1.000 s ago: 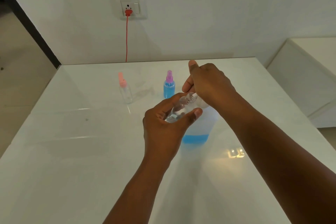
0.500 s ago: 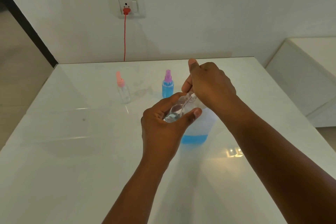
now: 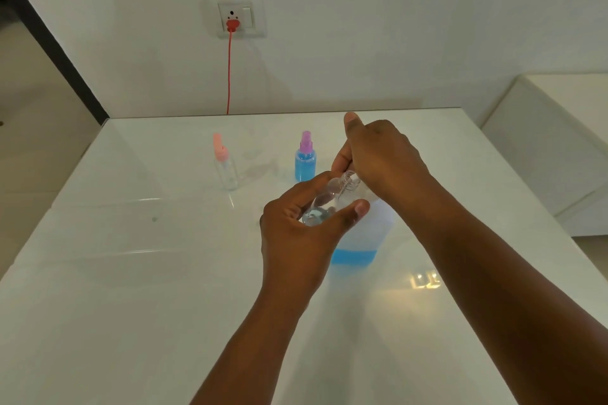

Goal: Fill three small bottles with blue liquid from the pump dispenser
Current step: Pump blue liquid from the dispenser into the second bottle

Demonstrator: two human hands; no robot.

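One of the three seems done: the purple-capped bottle (image 3: 305, 161), near the far edge of the table (image 3: 131, 273), is full of blue. The left hand (image 3: 296, 233) grips an uncapped clear bottle (image 3: 324, 204), tilted, its mouth at the nozzle of the pump dispenser (image 3: 358, 240), where the right hand (image 3: 378, 158) curls over the pump head. Only a little liquid shows inside. The pink-capped bottle (image 3: 225, 163) stands empty toward the far left. The dispenser looks low, which may slow filling.
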